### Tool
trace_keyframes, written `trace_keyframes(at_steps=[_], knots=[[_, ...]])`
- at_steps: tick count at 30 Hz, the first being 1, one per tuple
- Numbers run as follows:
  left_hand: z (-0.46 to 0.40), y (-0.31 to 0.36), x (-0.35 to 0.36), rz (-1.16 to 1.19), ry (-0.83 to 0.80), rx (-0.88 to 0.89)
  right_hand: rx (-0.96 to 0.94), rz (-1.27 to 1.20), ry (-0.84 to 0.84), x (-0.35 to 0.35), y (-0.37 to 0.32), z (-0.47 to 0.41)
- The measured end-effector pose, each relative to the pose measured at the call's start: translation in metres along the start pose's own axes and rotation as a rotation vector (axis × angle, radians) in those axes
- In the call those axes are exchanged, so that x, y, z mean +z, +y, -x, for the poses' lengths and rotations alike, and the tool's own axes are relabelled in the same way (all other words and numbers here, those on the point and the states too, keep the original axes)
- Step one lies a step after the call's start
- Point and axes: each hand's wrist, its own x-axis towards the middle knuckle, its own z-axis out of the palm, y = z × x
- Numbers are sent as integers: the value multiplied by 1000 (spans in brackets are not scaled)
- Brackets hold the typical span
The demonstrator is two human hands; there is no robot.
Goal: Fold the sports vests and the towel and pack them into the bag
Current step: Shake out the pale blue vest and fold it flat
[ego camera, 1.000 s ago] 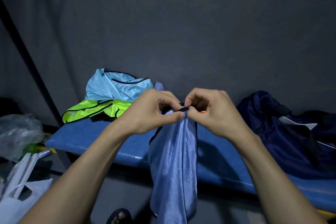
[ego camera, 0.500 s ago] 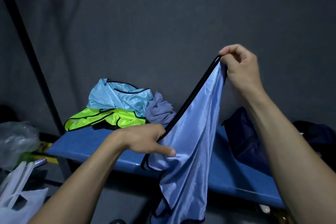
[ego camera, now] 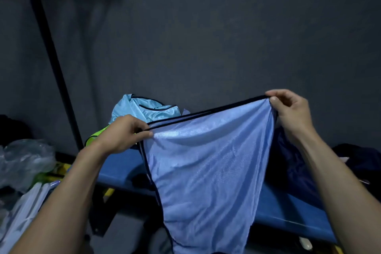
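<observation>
A periwinkle-blue mesh vest [ego camera: 206, 167] with black trim hangs spread in the air in front of the blue bench [ego camera: 121, 167]. My left hand [ego camera: 123, 133] pinches its black-edged hem at the left end. My right hand [ego camera: 292, 111] pinches the same hem at the right end, held higher. The hem is stretched taut between them. Behind my left hand a light-blue vest [ego camera: 144, 110] lies heaped on a neon-yellow vest [ego camera: 95, 137] on the bench. The dark navy bag [ego camera: 292, 169] sits on the bench at the right, partly hidden by the held vest. No towel is visible.
A dark grey wall rises close behind the bench. A black pole [ego camera: 51, 51] slants up at the left. Plastic bags [ego camera: 22, 159] and a white bag [ego camera: 26, 208] lie on the floor at the lower left.
My hands have pulled apart, spreading the vest wide. The right hand came down and moved right; the left hand rose and now pinches the hem's end.
</observation>
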Motion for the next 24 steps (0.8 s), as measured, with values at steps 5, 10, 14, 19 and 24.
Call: trace_keyframes(at_steps=[5, 10, 14, 19, 24], knots=[[6, 18, -5, 223, 118, -31, -32, 37, -101, -16, 6, 6], [9, 48, -37, 611, 50, 24, -16, 144, -237, -52, 2, 13], [1, 71, -68, 509, -69, 100, 163, -73, -296, -77, -12, 13], [-17, 101, -99, 212, 8, 160, 344, -403, -303, -93, -34, 4], [-15, 120, -117, 108, 70, 147, 246, -362, -238, -100, -66, 7]])
